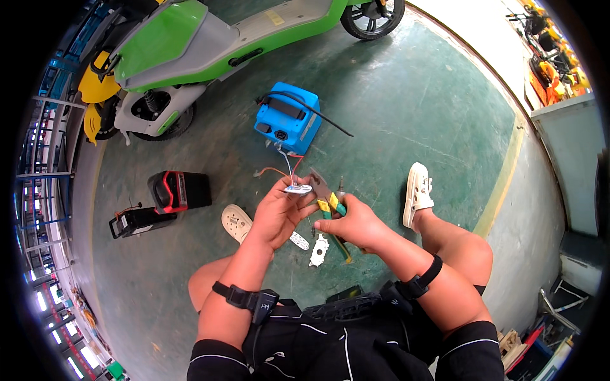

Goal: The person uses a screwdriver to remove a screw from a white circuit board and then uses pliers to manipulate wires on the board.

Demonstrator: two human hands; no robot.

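Note:
My left hand (276, 216) pinches a small white part (297, 188) with thin wires running up from it. Red and pale wires rise from this part toward a blue box (307, 135) with a black top recess and a black cable. My right hand (357, 222) is wrapped round pliers (321, 187) with green and yellow handles. Their metal jaws are close beside the white part; whether they touch it I cannot tell. Below my hands, a white cut-out plate (319, 251) and a white perforated strip (298, 240) lie on the floor.
A green and grey scooter (171, 51) stands beyond the blue box. Two black cases, one with red trim (181, 191), sit at left. My feet in cream clogs (417, 193) flank the work. A grey cabinet (572, 152) is at right, shelving (54, 171) at left.

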